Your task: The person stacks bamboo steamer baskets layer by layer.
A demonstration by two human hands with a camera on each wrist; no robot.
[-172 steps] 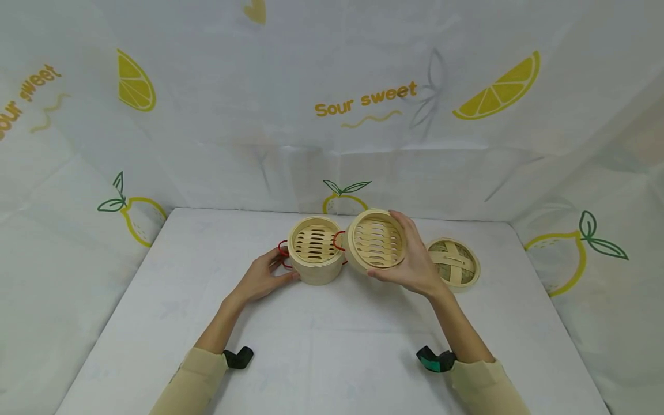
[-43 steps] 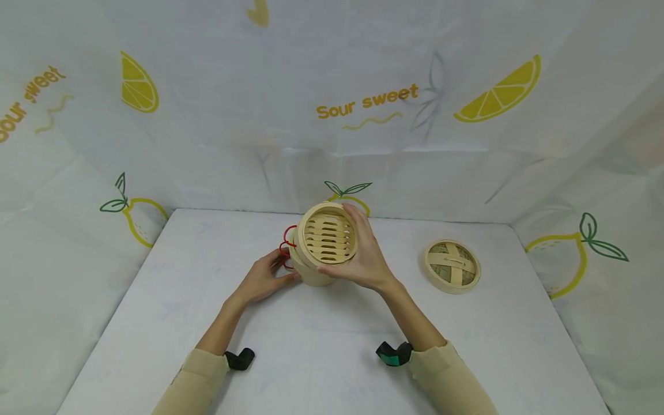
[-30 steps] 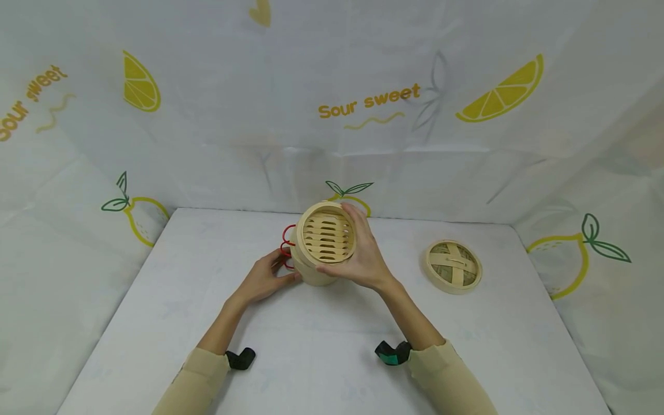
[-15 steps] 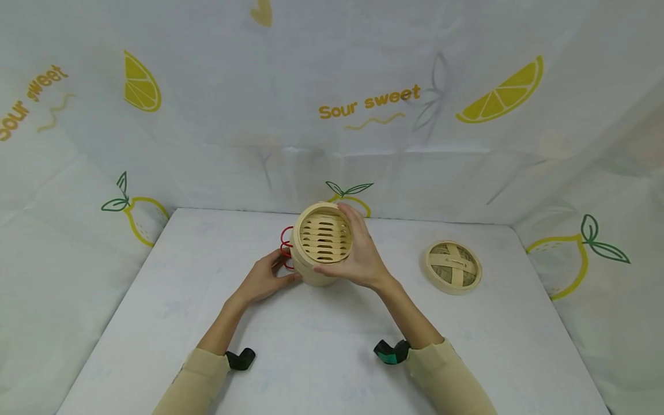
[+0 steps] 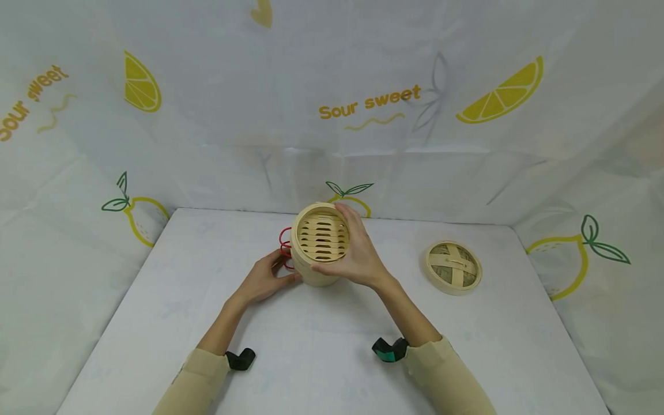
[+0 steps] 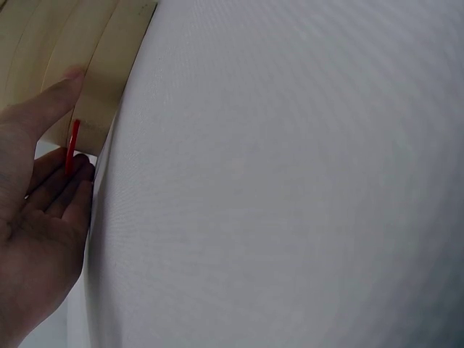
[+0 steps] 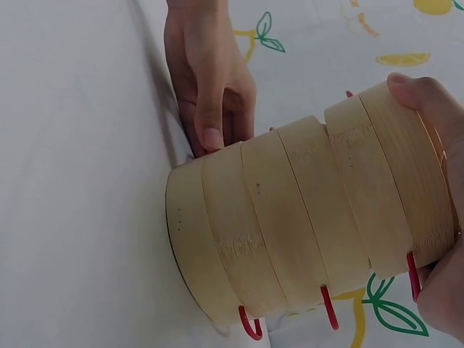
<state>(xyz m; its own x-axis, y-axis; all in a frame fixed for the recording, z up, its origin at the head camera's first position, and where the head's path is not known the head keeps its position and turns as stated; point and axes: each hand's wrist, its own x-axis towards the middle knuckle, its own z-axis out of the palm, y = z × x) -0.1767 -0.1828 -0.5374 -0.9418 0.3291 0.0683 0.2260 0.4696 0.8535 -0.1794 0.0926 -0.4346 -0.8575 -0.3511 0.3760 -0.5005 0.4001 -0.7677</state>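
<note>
Its grip pinching the top bamboo steamer tier (image 5: 323,237) just below the frame's centre, the right hand (image 5: 359,257) should settle it level and rim-to-rim on the lower tiers (image 5: 318,279), the left hand (image 5: 263,278), thumb and fingers spread, bracing their side.

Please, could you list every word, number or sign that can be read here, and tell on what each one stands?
"Sour sweet": orange print, middle of the backdrop.
"Sour sweet": slanted orange print, backdrop's left side, at the picture's edge.
Orange marks, backdrop, right wrist view: too blurred to read.
Steamers: no readable text, only small dark dots.
Lid: none that I can see.
No numbers readable.
</note>
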